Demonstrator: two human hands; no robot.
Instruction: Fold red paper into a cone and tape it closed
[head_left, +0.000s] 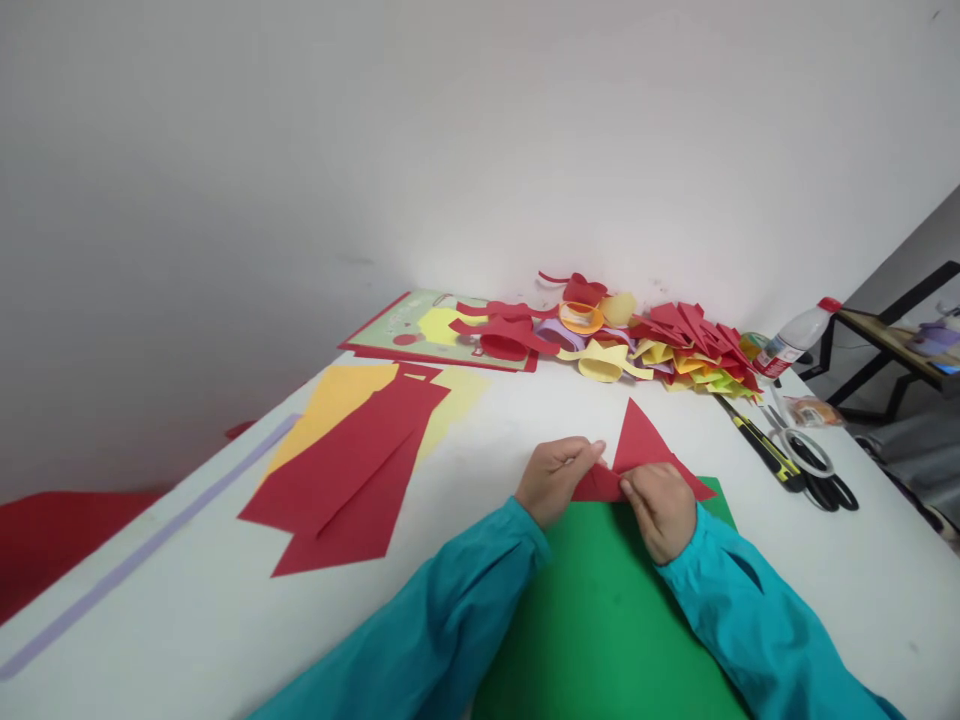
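Both my hands, in teal sleeves, meet over a folded red paper piece (640,447) whose pointed tip stands up toward the wall. My left hand (555,478) pinches its left corner with thumb and fingers closed. My right hand (661,508) presses and grips the paper's lower right part, fingers curled. The red piece lies at the far edge of a green sheet (600,620) spread on the white table (187,600) in front of me.
Red paper offcuts (352,470) on yellow sheets (334,405) lie to the left. A heap of red, yellow and purple paper shapes (637,340) sits by the wall. Scissors (814,465), a utility knife (765,450) and a plastic bottle (795,338) are on the right.
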